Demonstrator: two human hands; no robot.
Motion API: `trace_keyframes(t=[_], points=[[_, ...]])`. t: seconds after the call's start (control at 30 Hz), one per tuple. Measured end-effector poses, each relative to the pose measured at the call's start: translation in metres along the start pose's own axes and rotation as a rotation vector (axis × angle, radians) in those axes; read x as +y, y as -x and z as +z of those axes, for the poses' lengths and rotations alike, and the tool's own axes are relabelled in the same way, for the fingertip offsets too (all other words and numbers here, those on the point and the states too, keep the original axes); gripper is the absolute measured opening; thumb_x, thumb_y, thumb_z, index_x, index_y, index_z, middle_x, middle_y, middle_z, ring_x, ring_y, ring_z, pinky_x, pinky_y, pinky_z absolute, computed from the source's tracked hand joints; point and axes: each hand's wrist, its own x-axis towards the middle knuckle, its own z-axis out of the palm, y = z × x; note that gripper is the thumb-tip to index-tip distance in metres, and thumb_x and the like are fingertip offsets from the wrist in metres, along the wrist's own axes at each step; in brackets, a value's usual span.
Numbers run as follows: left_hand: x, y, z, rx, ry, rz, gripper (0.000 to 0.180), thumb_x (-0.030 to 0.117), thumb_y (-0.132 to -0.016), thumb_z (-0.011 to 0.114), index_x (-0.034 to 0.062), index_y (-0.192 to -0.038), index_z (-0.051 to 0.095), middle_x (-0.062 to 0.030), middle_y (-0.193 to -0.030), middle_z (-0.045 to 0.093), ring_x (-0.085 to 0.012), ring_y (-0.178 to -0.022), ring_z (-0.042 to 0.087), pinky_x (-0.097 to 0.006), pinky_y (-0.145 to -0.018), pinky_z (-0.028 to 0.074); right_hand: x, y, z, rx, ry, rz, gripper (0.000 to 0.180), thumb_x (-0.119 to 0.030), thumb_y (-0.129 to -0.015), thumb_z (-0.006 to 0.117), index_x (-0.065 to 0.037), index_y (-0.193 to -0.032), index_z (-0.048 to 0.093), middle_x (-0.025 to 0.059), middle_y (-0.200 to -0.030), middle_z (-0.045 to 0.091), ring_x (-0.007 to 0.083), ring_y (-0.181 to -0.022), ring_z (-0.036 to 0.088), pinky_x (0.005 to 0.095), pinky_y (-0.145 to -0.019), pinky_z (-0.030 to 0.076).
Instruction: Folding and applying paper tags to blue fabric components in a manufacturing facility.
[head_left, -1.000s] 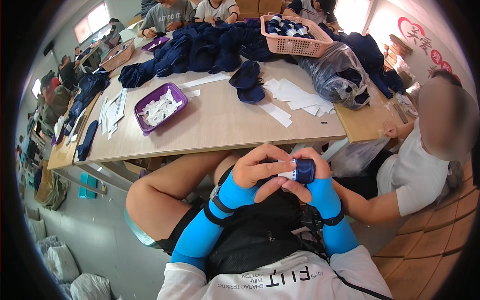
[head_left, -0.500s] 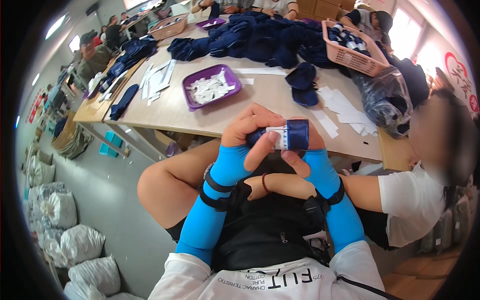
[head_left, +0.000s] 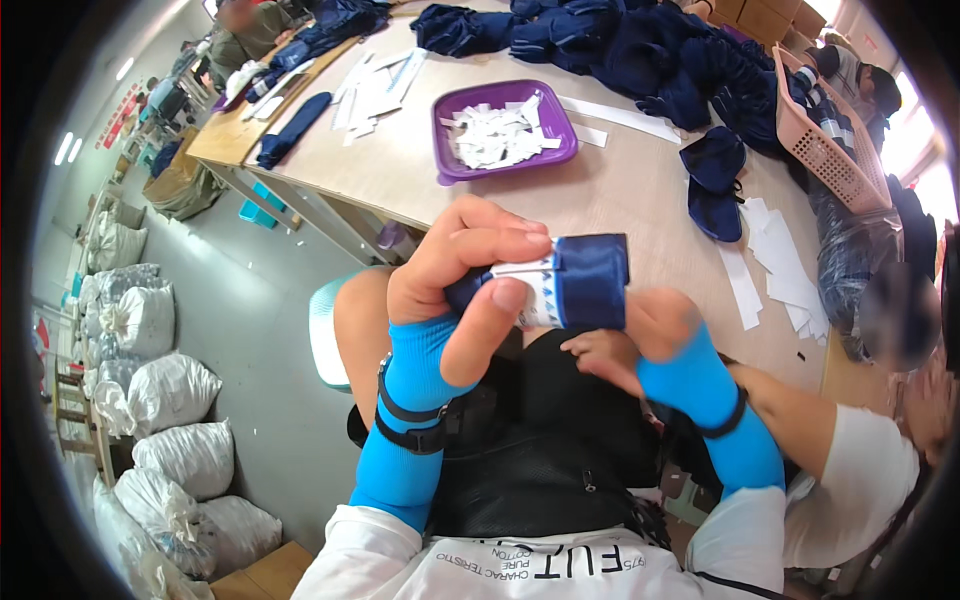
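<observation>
While held up close above the lap and short of the tabletop (head_left: 640, 200), dark blue folded socks (head_left: 590, 280) with a white paper band (head_left: 530, 295) wrapped about them, pinched in the left hand (head_left: 465, 285) — grip narrow, thumb pressed under the band and fingers curled over the top. To the right, the right hand (head_left: 665, 325), pressed to the far end of the bundle from below and behind; whether closed on it or only bracing — cannot tell, fingers hidden by the fabric. For a clean wrap, by the look of it: band kept square to the fold, drawn snug without creasing the paper, thumb holding the overlap flat, the bundle's edges aligned so nothing bulges out. Behind, on the tabletop: a purple tray (head_left: 445, 165) full of white paper slips, loose white paper strips (head_left: 770, 250), a heap of dark blue socks (head_left: 640, 45), a pink basket (head_left: 830, 130) at the far right. Hard to make out: the band's join, the far side of the bundle, the print on the band. At the right edge, another person's arm (head_left: 800, 415), partly cut off.
</observation>
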Motion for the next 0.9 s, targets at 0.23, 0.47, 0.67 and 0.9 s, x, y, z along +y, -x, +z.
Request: trace_keyframes(t=[0.23,0.47,0.67,0.9], points=[[-0.038,-0.011,0.029,-0.215,0.028,0.027,0.029,0.003,-0.086,0.069,0.0,-0.114,0.078,-0.0185,-0.117,0.067,-0.0229,-0.102,0.066,-0.031,-0.089,0.052,0.017,0.105,-0.053,0.295,-0.303,0.519,0.057,-0.019,-0.077,0.089,-0.001,-0.125,0.064,0.008,-0.086,0.071,0.0198,-0.084,0.07,0.0335,-0.076,0.056],[-0.065,-0.002,0.062,-0.435,0.028,-0.192,0.019,0.011,-0.089,0.073,0.0024,-0.105,0.079,-0.0166,-0.113,0.067,-0.0233,-0.098,0.067,-0.031,-0.086,0.053,-0.019,0.097,0.003,0.512,-0.666,0.446,0.099,-0.034,-0.069,0.102,-0.001,-0.146,0.048,0.016,-0.114,0.071,0.0211,-0.093,0.071,0.0325,-0.081,0.056],[-0.069,0.012,0.06,-0.463,0.029,-0.12,0.017,0.01,-0.087,0.08,0.0047,-0.103,0.079,-0.0158,-0.112,0.068,-0.0237,-0.099,0.069,-0.032,-0.086,0.055,-0.005,0.07,0.022,0.463,-0.477,0.281,0.08,-0.034,-0.073,0.1,-0.001,-0.132,0.056,0.0154,-0.103,0.071,0.0241,-0.089,0.074,0.0309,-0.078,0.057],[-0.065,0.023,0.045,-0.414,-0.011,-0.031,0.016,0.008,-0.085,0.08,0.0062,-0.101,0.08,-0.0143,-0.112,0.068,-0.0232,-0.097,0.069,-0.031,-0.083,0.056,-0.018,0.054,0.033,0.487,-0.503,0.263,0.064,-0.028,-0.077,0.097,-0.001,-0.122,0.06,0.0134,-0.098,0.072,0.0217,-0.083,0.073,0.0294,-0.074,0.057]])
